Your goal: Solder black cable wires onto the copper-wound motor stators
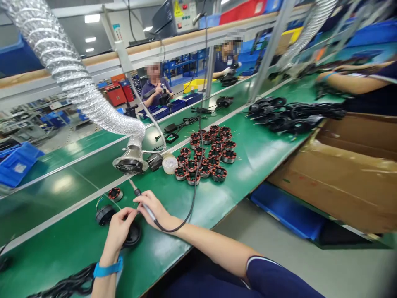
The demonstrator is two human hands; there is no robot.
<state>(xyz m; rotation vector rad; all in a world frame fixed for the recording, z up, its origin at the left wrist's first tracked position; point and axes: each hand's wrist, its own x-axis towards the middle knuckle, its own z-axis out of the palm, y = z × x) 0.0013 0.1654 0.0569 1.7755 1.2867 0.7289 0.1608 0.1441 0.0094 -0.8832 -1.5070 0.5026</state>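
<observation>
My right hand (155, 211) grips a soldering iron (137, 191), its tip angled up and away toward the round mouth of the fume hose. My left hand (119, 227) is pinched close beside the right fingertips; what lies between its fingers is too small to make out. Under the left hand sits a black round housing (135, 235), partly hidden. Just beyond are another black round part (104, 215) with thin coloured wires and a single motor stator (115, 193) with copper-red windings.
Several stators (219, 174) cluster on the green bench, by a white roll (170, 164). A silver fume hose (132, 161) hangs ahead. Black cables (71, 283) lie front left; corded black parts (285, 114) lie right, near a cardboard box (335, 186). Co-workers sit beyond and at right.
</observation>
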